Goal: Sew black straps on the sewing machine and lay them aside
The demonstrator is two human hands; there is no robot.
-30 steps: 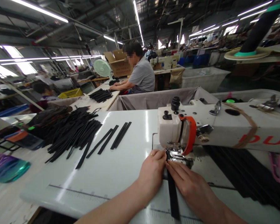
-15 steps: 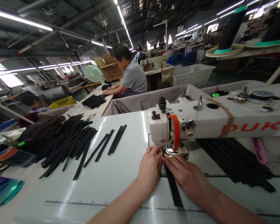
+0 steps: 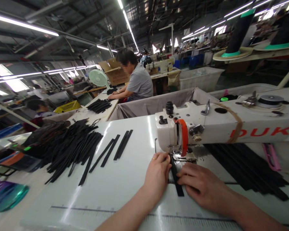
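A black fabric strip lies lengthwise under the front of a white sewing machine, its far end by the presser foot. My left hand is closed on the strip's left side near the needle, fingertips pressed together. On the other edge, a little closer to me, my right hand holds the strip between bent fingers. The strip's near end sticks out below both hands. An orange guard partly covers the needle area, and my left fingers hide some of the strip's far end.
Left on the table lie a large pile of black strips and several separate ones. More long black strips lie beneath the machine arm. A co-worker sits beyond a cloth-lined bin. Thread cones stand upper right.
The strip has moved forward toward the machine, so less of it sticks out toward me. My right hand has shifted right and back from the presser foot; my left stays by the needle.
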